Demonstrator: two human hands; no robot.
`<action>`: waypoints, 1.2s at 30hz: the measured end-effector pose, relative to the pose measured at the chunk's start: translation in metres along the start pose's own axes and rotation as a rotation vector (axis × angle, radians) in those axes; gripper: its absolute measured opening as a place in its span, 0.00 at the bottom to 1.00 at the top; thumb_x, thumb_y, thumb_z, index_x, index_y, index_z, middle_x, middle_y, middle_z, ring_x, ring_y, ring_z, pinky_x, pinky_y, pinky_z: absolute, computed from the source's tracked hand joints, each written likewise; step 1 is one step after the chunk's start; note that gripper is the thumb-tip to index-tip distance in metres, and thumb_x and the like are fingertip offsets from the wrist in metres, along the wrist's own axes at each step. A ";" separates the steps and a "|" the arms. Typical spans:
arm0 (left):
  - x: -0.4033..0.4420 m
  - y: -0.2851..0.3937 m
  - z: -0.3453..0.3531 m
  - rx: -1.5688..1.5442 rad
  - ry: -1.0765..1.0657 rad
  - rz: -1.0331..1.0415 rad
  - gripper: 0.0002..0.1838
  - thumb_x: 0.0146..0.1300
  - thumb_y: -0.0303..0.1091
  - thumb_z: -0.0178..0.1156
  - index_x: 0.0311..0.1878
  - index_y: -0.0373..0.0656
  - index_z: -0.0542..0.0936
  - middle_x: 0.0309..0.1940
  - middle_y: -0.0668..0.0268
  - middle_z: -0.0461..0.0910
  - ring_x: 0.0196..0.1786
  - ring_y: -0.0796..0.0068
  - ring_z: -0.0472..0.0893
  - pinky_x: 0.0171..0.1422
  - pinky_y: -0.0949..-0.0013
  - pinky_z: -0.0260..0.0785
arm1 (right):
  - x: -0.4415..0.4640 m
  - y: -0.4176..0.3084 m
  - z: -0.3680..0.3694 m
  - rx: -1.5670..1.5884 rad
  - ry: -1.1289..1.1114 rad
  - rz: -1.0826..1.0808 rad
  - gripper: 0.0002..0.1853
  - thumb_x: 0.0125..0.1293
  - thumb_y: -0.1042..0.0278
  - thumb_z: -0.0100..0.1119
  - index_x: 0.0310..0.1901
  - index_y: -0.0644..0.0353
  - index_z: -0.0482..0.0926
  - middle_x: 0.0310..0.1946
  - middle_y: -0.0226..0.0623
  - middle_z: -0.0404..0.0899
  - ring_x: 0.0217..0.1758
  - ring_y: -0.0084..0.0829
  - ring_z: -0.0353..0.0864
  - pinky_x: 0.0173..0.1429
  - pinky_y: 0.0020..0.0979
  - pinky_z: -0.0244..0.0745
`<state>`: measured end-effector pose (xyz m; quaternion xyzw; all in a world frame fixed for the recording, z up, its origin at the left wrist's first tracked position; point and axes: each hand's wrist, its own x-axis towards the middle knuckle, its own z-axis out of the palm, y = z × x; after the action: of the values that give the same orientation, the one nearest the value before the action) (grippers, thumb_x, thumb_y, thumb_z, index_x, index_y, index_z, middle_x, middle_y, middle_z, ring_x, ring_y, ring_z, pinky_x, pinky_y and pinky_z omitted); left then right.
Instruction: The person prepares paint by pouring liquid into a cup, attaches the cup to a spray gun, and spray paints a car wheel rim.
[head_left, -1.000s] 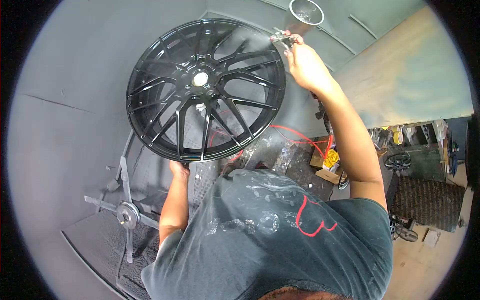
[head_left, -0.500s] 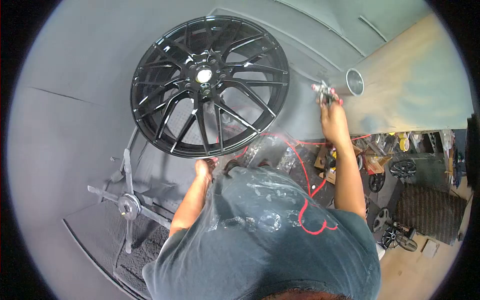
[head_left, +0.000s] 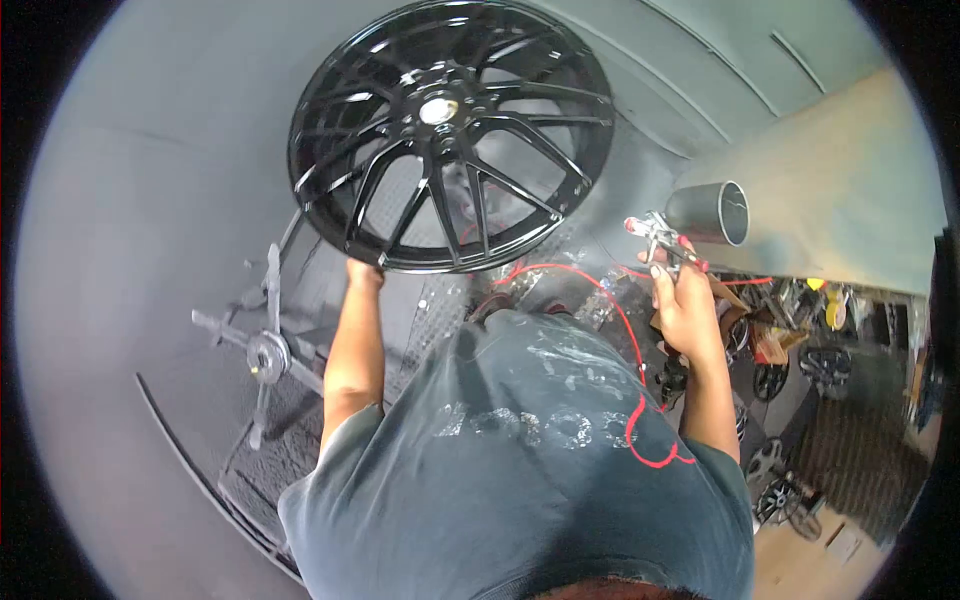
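Observation:
A glossy black multi-spoke wheel rim (head_left: 437,185) is in front of me in the upper middle, its centre showing a pale round spot. My left hand (head_left: 366,271) is at its lower left edge; the fingers go behind the rim and are hidden, so their grip does not show. Out to the right, my right hand (head_left: 685,300) is wrapped round a spray gun (head_left: 660,238) with red knobs. The gun's large metal cup (head_left: 695,212) points to the right, and its nozzle end faces left towards the wheel rim, apart from it.
A grey metal stand with several arms (head_left: 268,357) is at the lower left. A red hose (head_left: 610,290) runs across below the wheel rim and past my shirt. Shelves with boxes and tape (head_left: 835,310) stand at the right, and more wheels (head_left: 780,498) lie below them.
The wheel rim appears higher and further right in view. My left hand has moved left along its lower edge, fingers now hidden. The spray gun has come lower, its cup turned sideways.

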<state>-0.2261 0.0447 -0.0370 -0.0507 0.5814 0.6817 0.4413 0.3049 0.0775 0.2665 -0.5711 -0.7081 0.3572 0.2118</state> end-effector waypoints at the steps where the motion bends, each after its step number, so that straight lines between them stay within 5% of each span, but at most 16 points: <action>1: 0.002 -0.023 -0.008 0.072 0.007 -0.020 0.13 0.67 0.41 0.55 0.48 0.44 0.79 0.44 0.63 0.82 0.42 0.63 0.82 0.46 0.55 0.75 | 0.000 -0.006 -0.001 0.017 -0.024 -0.013 0.12 0.70 0.73 0.47 0.48 0.67 0.79 0.50 0.60 0.76 0.54 0.57 0.76 0.59 0.46 0.69; 6: -0.083 -0.081 0.025 0.116 0.119 -0.098 0.10 0.69 0.39 0.54 0.51 0.49 0.75 0.42 0.69 0.80 0.44 0.72 0.77 0.45 0.61 0.73 | 0.005 -0.041 -0.010 0.040 -0.234 -0.020 0.12 0.71 0.72 0.48 0.50 0.66 0.78 0.41 0.51 0.76 0.31 0.43 0.76 0.44 0.43 0.71; 7: -0.101 -0.088 0.037 0.111 0.122 -0.119 0.10 0.71 0.39 0.51 0.51 0.49 0.73 0.41 0.70 0.78 0.42 0.74 0.76 0.45 0.62 0.73 | 0.009 -0.042 -0.011 0.041 -0.231 -0.161 0.12 0.71 0.74 0.48 0.51 0.66 0.77 0.34 0.42 0.77 0.27 0.32 0.73 0.38 0.35 0.69; 9: -0.117 -0.102 0.044 0.081 0.105 -0.128 0.10 0.74 0.40 0.47 0.51 0.48 0.72 0.39 0.71 0.76 0.39 0.76 0.74 0.44 0.63 0.73 | 0.010 -0.075 -0.021 0.149 -0.310 -0.133 0.11 0.70 0.75 0.49 0.49 0.68 0.77 0.44 0.52 0.76 0.40 0.45 0.79 0.49 0.41 0.72; 12: -0.100 -0.093 0.031 0.078 0.084 -0.092 0.11 0.76 0.42 0.45 0.49 0.47 0.73 0.36 0.70 0.75 0.36 0.77 0.73 0.40 0.65 0.74 | 0.019 -0.113 -0.001 0.174 -0.362 -0.389 0.10 0.69 0.77 0.50 0.48 0.70 0.77 0.46 0.53 0.77 0.49 0.48 0.79 0.54 0.40 0.71; 18: -0.076 -0.070 0.017 0.128 -0.003 -0.111 0.12 0.76 0.44 0.47 0.47 0.47 0.74 0.38 0.70 0.77 0.37 0.76 0.75 0.38 0.67 0.77 | 0.032 -0.163 0.016 0.053 -0.478 -0.570 0.09 0.66 0.79 0.52 0.47 0.70 0.77 0.55 0.57 0.74 0.57 0.57 0.74 0.60 0.40 0.69; 25: -0.068 -0.052 0.016 0.215 0.004 -0.081 0.12 0.76 0.44 0.47 0.47 0.47 0.74 0.36 0.72 0.78 0.34 0.77 0.76 0.37 0.69 0.77 | 0.037 -0.198 0.042 0.115 -0.508 -0.793 0.07 0.66 0.79 0.53 0.44 0.73 0.76 0.52 0.57 0.73 0.52 0.57 0.74 0.57 0.42 0.70; 30: -0.071 -0.058 0.016 0.263 0.008 -0.084 0.12 0.76 0.44 0.47 0.48 0.47 0.74 0.37 0.71 0.78 0.35 0.77 0.77 0.38 0.69 0.76 | 0.044 -0.191 0.057 0.032 -0.359 -0.764 0.06 0.67 0.80 0.52 0.43 0.72 0.75 0.49 0.56 0.74 0.48 0.56 0.75 0.54 0.41 0.70; 32: -0.081 -0.064 0.019 0.165 0.015 -0.103 0.08 0.70 0.28 0.46 0.46 0.50 0.74 0.38 0.72 0.80 0.34 0.76 0.76 0.39 0.69 0.76 | 0.048 -0.186 0.056 -0.038 -0.294 -0.779 0.07 0.68 0.79 0.51 0.45 0.70 0.74 0.46 0.53 0.75 0.47 0.53 0.75 0.54 0.38 0.69; 36: -0.095 -0.082 0.019 0.149 0.003 -0.132 0.06 0.74 0.38 0.50 0.48 0.51 0.73 0.40 0.74 0.78 0.36 0.78 0.74 0.40 0.70 0.74 | 0.048 -0.183 0.044 -0.016 -0.264 -0.735 0.07 0.67 0.80 0.52 0.45 0.73 0.73 0.46 0.55 0.75 0.45 0.53 0.76 0.51 0.39 0.71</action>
<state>-0.1058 0.0039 -0.0374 -0.0570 0.6266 0.6059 0.4868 0.1406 0.0946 0.3693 -0.2303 -0.8893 0.3226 0.2282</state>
